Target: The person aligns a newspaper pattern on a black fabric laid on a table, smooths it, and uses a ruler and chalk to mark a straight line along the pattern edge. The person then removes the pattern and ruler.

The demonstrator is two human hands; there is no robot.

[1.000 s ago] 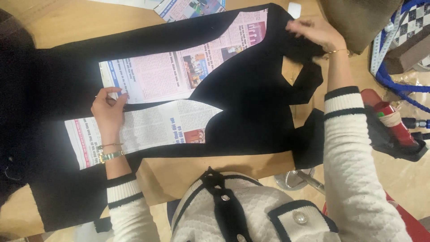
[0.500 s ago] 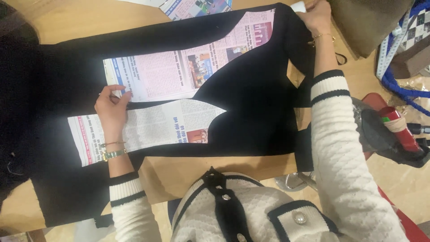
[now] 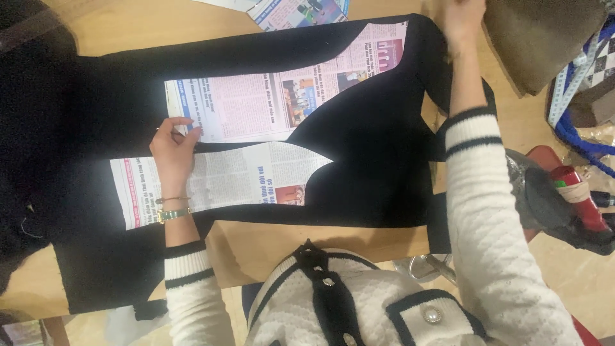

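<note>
My right hand (image 3: 462, 19) has moved from the cloth's notch to the table's (image 3: 269, 250) far edge, closed on the black cloth's (image 3: 378, 147) far corner to pull it flat — my left hand (image 3: 174, 148), fingers curled, pins the two newspaper patterns (image 3: 269, 109) mid-cloth.

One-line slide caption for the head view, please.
Left hand presses newspaper patterns onto black fabric; right hand at the fabric's far edge.
</note>
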